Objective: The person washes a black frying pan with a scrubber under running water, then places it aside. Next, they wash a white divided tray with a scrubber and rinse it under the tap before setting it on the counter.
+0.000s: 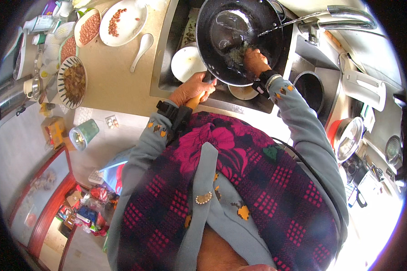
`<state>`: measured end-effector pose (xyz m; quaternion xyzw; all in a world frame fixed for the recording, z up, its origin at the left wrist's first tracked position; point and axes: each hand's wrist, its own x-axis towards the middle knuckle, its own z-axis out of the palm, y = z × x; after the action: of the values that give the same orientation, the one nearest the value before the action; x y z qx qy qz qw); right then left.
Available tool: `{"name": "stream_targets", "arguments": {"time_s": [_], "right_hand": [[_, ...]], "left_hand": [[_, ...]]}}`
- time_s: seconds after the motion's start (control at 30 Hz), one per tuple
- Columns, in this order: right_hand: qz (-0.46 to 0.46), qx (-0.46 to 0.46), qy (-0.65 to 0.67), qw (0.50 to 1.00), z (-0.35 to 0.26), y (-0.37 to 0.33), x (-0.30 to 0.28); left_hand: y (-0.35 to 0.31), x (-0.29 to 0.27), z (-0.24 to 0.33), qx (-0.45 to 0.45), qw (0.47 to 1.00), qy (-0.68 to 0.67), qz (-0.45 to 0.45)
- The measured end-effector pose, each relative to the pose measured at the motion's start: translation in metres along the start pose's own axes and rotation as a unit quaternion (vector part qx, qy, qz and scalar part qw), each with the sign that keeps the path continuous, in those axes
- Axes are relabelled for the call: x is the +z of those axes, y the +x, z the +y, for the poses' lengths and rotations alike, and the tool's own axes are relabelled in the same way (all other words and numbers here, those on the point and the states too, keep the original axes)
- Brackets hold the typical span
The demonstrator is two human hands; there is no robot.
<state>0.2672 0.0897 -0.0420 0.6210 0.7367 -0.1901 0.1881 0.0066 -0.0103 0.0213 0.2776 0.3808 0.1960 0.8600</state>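
A black wok (211,31) is held over the sink (160,72), tilted a little, with water pooled inside. My left hand (191,89) is wrapped round its handle (195,102), which has a yellowish-brown end. Inside the wok, my right hand (256,62) presses a pale, wiry scouring pad (236,57) against the lower wall; its fingertips are partly hidden. A thin stream of water runs into the wok from the metal tap (352,18) at the right. Below the wok sit a white bowl (184,64) and another bowl (244,93), partly covered by it.
On the counter (108,77) to the left lie a white spoon (142,52), a plate with some peanuts (133,27), a dish of peanuts (89,28) and a patterned plate of food (72,83). A dark pan (308,90) stands right of the sink, beside stacked basins (349,140).
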Motion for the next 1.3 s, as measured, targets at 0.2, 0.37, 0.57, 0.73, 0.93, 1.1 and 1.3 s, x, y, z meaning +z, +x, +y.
{"name": "stream_targets", "arguments": {"time_s": [0.2, 0.37, 0.57, 0.73, 0.93, 1.1, 1.3], "right_hand": [[-0.073, -0.271, 0.059, 0.958, -0.008, -0.006, 0.019], [-0.193, -0.284, 0.192, 0.919, -0.029, -0.01, -0.008], [0.112, -0.333, 0.486, 0.8, -0.022, -0.007, -0.076], [0.094, -0.045, 0.581, 0.808, -0.017, 0.011, -0.082], [0.106, -0.067, 0.649, 0.75, -0.086, 0.051, -0.083], [0.18, -0.087, 0.697, 0.689, -0.127, 0.049, -0.099], [-0.05, -0.168, 0.545, 0.82, -0.109, -0.003, -0.073]], "left_hand": [[0.001, -0.002, -0.002, 0.006, 1.0, 0.005, -0.005], [0.002, -0.002, -0.002, 0.019, 1.0, 0.006, -0.008], [0.003, -0.001, -0.001, 0.002, 1.0, -0.004, 0.003], [0.003, -0.001, -0.004, 0.022, 0.999, -0.023, -0.009], [0.003, -0.003, -0.003, 0.0, 1.0, -0.015, -0.008], [0.001, -0.003, -0.001, 0.029, 1.0, 0.005, -0.009], [0.005, -0.006, -0.003, 0.01, 0.999, 0.05, -0.012]]}}
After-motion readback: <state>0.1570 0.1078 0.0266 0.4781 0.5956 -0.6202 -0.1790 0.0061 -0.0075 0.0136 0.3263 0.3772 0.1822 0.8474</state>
